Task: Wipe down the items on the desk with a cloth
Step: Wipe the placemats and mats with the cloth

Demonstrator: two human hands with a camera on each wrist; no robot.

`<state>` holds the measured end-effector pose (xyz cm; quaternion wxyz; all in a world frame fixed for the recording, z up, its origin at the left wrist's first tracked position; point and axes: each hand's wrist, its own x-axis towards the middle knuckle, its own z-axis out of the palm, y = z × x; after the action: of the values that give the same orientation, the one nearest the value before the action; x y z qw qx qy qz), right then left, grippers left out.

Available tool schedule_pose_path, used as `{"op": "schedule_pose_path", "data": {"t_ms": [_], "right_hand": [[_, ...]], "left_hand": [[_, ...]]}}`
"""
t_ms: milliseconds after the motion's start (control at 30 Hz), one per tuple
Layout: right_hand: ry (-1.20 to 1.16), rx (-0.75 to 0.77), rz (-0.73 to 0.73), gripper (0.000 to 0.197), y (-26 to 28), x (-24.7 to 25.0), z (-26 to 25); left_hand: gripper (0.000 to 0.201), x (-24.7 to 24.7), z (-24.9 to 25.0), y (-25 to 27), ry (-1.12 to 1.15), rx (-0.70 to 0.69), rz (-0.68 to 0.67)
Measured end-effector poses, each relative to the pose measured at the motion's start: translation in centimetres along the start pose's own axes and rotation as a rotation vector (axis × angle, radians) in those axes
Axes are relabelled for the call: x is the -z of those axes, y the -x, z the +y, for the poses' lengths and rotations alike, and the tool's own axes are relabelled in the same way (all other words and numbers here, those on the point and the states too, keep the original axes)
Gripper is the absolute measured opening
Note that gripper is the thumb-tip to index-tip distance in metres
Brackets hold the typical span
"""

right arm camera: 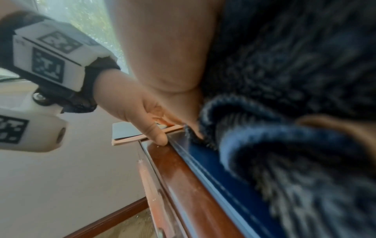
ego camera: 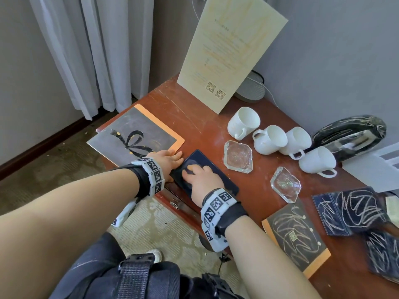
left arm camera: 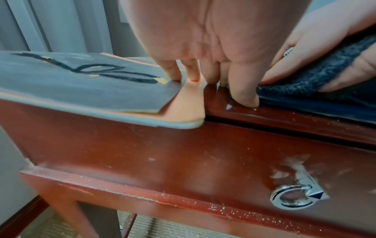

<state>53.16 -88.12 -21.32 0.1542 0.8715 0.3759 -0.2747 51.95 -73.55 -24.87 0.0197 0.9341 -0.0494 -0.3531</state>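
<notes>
While right hand (ego camera: 199,178) fingers clamp a dark woolly cloth (left arm camera: 317,75) on navy folder (ego camera: 212,169), left hand (ego camera: 166,161) fingers straight, together.

Both hands (ego camera: 167,161) (ego camera: 201,176) side by side, palms down

1. The desk (ego camera: 192,117) is reddish wood, glossy with a lacquered sheen, scuffed and speckled with pale dust.
2. Low on the desk's front, the ring pull (left arm camera: 293,197) is shiny metal.
3. At the desk's front edge, the cloth (left arm camera: 317,75) looks like coarse, nubbly dark knit.
4. Under the cloth, the dark blue folder (ego camera: 207,165) is smooth with a slight sheen.
5. Toward the desk's back, 4 mugs (ego camera: 244,121) are glossy white ceramic; beside them, 2 dishes (ego camera: 237,156) are clear faceted glass.
</notes>
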Motion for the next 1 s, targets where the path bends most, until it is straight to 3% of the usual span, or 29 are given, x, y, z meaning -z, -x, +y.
{"op": "schedule_pose_path", "data": {"t_ms": [133,200,267,333,533,767,867,933,1000], "right_hand": [[-0.013,0.191,-0.115,0.055,0.0,0.2,0.8],[-0.102,0.118,-0.151,0.057,-0.2,0.8,1.9],[-0.204,-0.05,-0.071,0.064,-0.8,1.0,2.6],[-0.252,-0.107,0.011,0.065,-1.0,0.7,2.0],[-0.176,0.192,-0.049,0.048,0.8,-0.6,0.7],[-0.316,0.134,-0.027,0.056,5.3,-4.1,4.4],[-0.385,0.126,-0.023,0.056,5.6,-4.8,5.4],[-0.531,0.066,0.06,0.052,5.7,-4.6,6.6],[-0.659,-0.038,0.258,0.048,5.0,-3.4,7.9]], "left_hand": [[0.077,0.1,-0.1,-0.1,-0.001,-0.012,-0.009],[0.077,0.0,-0.2,-0.1,0.02,-0.015,0.009],[0.077,-0.1,-0.2,-0.1,0.036,-0.014,0.024],[0.077,-0.3,-0.2,-0.3,0.048,-0.013,0.029],[0.076,-0.2,-0.1,-0.3,0.042,-0.011,0.022],[0.074,-0.4,0.4,-0.3,-0.007,0.003,0.047],[0.084,-0.7,0.8,-0.2,0.048,0.024,0.068],[0.093,-0.5,1.2,0.2,0.11,-0.003,0.091],[0.096,-0.1,1.5,0.5,0.178,-0.049,0.111]]}}
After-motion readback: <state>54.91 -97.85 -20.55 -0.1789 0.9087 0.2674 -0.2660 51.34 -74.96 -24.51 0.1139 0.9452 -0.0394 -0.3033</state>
